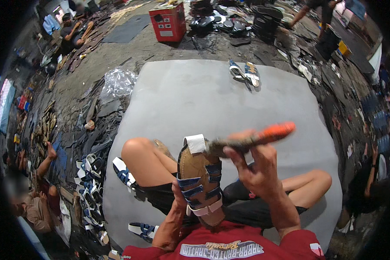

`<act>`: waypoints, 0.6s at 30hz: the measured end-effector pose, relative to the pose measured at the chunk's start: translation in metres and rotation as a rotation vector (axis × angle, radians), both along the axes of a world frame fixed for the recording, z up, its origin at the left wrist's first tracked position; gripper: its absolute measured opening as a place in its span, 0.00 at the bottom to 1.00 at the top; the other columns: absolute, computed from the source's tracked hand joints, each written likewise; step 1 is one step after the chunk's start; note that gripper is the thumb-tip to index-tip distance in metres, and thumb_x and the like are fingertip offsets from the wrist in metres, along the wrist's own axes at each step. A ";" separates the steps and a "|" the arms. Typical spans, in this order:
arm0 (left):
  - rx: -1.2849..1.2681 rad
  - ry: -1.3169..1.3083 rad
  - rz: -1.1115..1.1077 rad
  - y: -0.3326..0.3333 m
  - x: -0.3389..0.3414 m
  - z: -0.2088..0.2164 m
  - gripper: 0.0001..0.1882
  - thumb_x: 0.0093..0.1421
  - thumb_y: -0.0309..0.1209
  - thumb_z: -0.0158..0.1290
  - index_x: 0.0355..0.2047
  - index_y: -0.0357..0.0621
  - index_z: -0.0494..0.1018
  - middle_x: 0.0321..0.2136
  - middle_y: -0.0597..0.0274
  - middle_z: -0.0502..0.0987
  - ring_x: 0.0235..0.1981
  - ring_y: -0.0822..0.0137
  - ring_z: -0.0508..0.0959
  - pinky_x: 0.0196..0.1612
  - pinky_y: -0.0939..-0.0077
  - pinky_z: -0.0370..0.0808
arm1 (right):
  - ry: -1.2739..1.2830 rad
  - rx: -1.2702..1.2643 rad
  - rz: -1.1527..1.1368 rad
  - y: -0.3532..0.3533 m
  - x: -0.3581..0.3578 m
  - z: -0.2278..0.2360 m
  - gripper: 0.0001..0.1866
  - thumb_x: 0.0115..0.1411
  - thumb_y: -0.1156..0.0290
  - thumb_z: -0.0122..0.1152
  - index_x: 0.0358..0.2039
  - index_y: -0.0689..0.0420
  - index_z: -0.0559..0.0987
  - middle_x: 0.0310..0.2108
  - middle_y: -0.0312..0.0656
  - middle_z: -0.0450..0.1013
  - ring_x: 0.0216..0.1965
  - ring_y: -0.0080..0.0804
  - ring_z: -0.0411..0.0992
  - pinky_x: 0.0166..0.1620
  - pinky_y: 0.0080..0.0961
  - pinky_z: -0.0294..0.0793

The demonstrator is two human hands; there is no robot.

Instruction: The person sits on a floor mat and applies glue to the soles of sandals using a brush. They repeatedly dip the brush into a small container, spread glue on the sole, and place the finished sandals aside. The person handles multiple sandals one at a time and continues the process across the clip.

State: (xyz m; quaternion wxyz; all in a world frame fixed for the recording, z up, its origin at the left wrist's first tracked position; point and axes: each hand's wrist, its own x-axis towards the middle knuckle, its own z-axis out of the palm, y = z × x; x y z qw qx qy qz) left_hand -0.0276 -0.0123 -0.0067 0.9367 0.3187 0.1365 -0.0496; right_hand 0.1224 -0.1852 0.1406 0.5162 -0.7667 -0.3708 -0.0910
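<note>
Upright over my lap stands a sandal with a brown footbed, blue straps and white bands at top and bottom. My left hand grips its left side near the lower end. A dark tool with an orange end is in my right hand, smeared by motion, so its exact kind is unclear. The tool's dark end is close to the white top band; whether they touch, I cannot tell. One sandal lies beside my left knee, and another is by my left forearm.
I sit on a grey mat, with two sandals near its far edge. Many sandals are heaped along its left side. Beyond are a red box, clear plastic and scattered scraps. Other people sit at the left and far right.
</note>
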 end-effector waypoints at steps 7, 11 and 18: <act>-0.037 0.046 -0.050 0.006 -0.004 -0.003 0.55 0.63 0.71 0.52 0.69 0.30 0.64 0.59 0.45 0.77 0.56 0.58 0.82 0.59 0.60 0.81 | 0.241 0.027 -0.008 -0.005 0.018 0.011 0.11 0.70 0.68 0.66 0.45 0.64 0.83 0.38 0.45 0.81 0.36 0.30 0.78 0.42 0.29 0.78; -0.061 0.062 -0.006 0.013 0.006 -0.007 0.54 0.65 0.71 0.51 0.69 0.31 0.63 0.59 0.45 0.77 0.56 0.58 0.82 0.59 0.60 0.81 | 0.292 -0.093 0.150 0.001 0.010 0.003 0.10 0.69 0.70 0.66 0.46 0.64 0.83 0.36 0.47 0.80 0.36 0.34 0.78 0.40 0.32 0.77; 0.055 0.011 -0.019 0.016 0.015 0.017 0.48 0.71 0.70 0.40 0.69 0.36 0.65 0.59 0.46 0.78 0.57 0.58 0.81 0.62 0.59 0.78 | 0.675 0.071 0.151 -0.012 0.017 -0.005 0.12 0.72 0.69 0.63 0.48 0.64 0.83 0.42 0.45 0.83 0.44 0.29 0.81 0.49 0.31 0.80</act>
